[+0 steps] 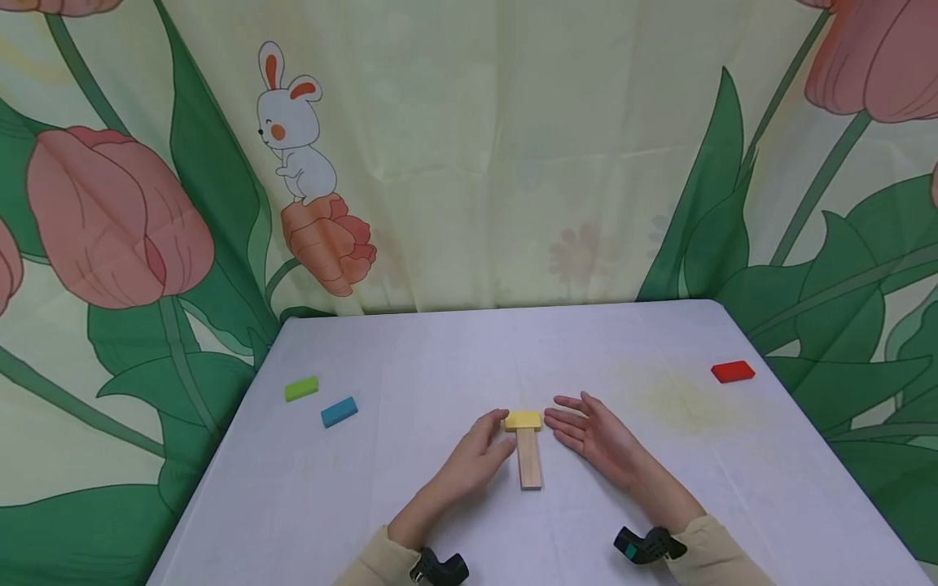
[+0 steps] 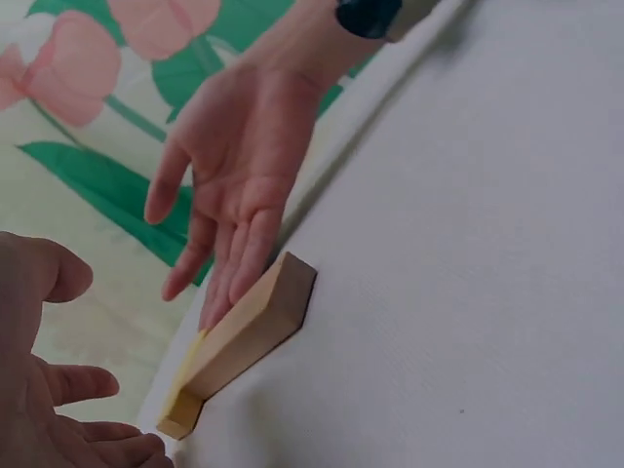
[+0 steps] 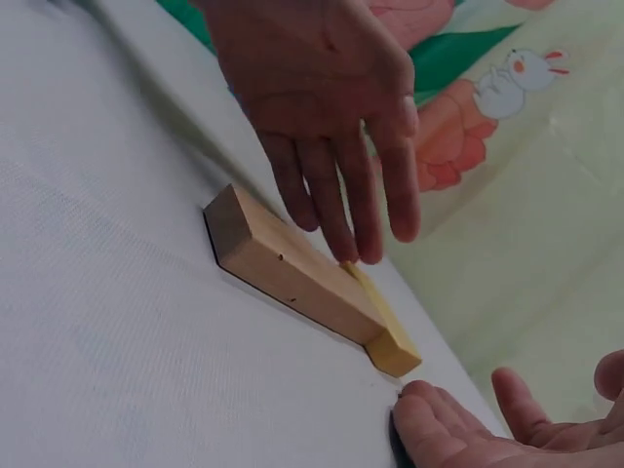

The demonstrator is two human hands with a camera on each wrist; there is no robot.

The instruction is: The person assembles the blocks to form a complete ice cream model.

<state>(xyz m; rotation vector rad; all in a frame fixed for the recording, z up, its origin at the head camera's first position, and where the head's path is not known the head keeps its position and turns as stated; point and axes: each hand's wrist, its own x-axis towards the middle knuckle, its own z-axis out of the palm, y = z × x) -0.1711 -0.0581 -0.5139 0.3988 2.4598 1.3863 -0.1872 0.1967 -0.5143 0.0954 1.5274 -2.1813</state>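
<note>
A plain wooden block (image 1: 529, 460) lies lengthwise on the table, and a yellow block (image 1: 523, 421) sits crosswise against its far end, so the two form a T. To the left of the T is my left hand (image 1: 475, 457), its fingertips at the yellow block's left end; whether they touch it I cannot tell. My right hand (image 1: 602, 439) is beside the yellow block's right end, slightly apart, palm turned inward with fingers extended. Neither hand grips anything. The left wrist view shows the wooden block (image 2: 255, 327) between both hands; the right wrist view shows the yellow block (image 3: 392, 336) near the right fingertips.
On the left side of the white table (image 1: 440, 358) lie a green block (image 1: 301, 389) and a blue block (image 1: 339, 412). Towards the far right corner is a red block (image 1: 733, 372). A printed curtain (image 1: 469, 163) hangs behind the table.
</note>
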